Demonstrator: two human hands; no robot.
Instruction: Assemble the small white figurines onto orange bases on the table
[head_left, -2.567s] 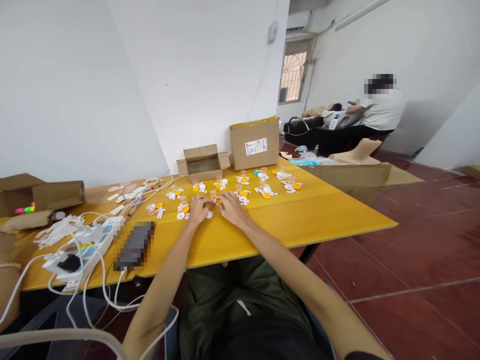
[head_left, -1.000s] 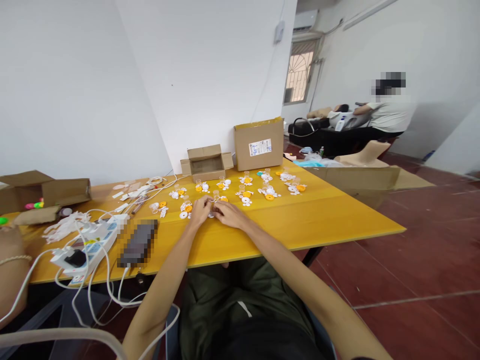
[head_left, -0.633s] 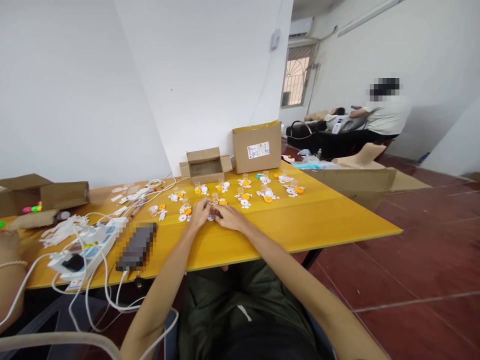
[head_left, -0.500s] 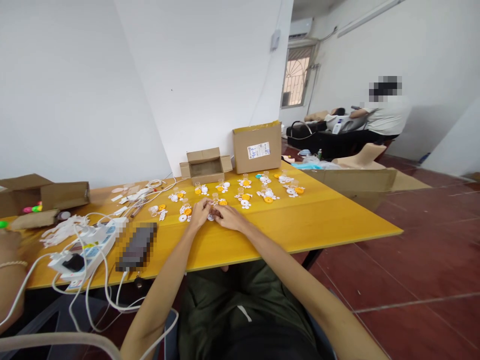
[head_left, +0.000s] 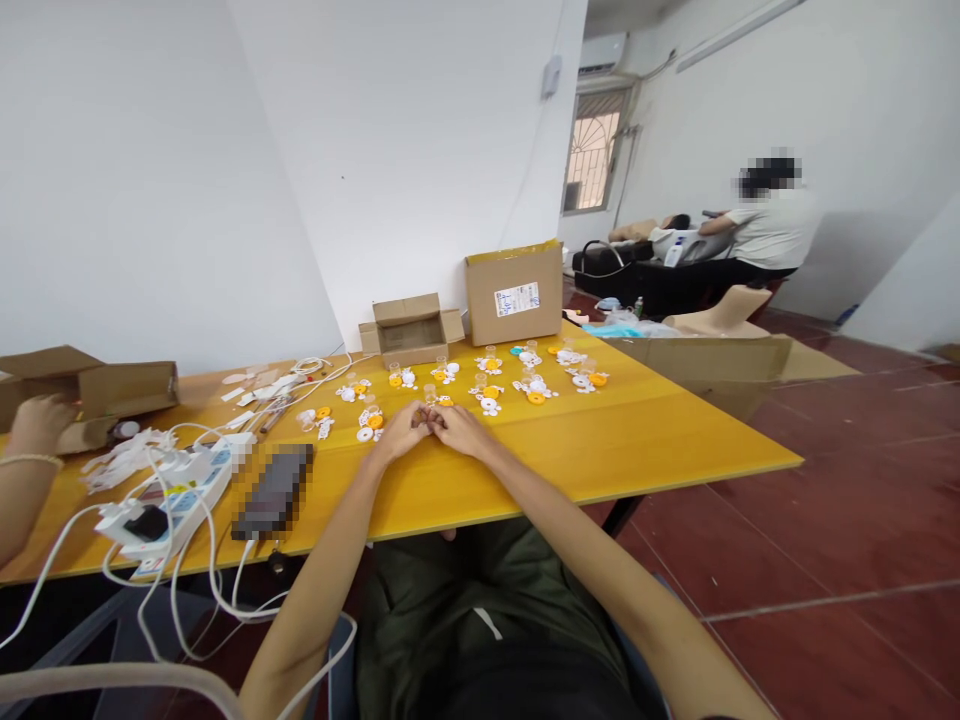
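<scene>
My left hand [head_left: 403,432] and my right hand [head_left: 459,432] meet fingertip to fingertip just above the yellow table [head_left: 592,440]. Both have curled, closed fingers; whatever is pinched between them is too small and hidden to make out. Just beyond the fingers stands a small clear cup [head_left: 430,393], with an orange piece partly covered by my right hand. Beside my left hand lie an orange disc [head_left: 376,422] and a white disc [head_left: 365,435]. Similar clusters of white and orange plastic parts, such as an orange ring [head_left: 535,398], spread behind my hands in rows.
A small open cardboard box [head_left: 412,354] and a taller box [head_left: 513,300] stand at the back. To the left are a power strip [head_left: 191,500], cables, a dark blurred device [head_left: 274,490] and a co-worker's hand [head_left: 41,425] at another open box [head_left: 127,390].
My two hands have drawn slightly closer together and toward me, uncovering the clear cup. At the far left, the co-worker's hand has moved up to the open box, where the bright coloured items are now hidden.
</scene>
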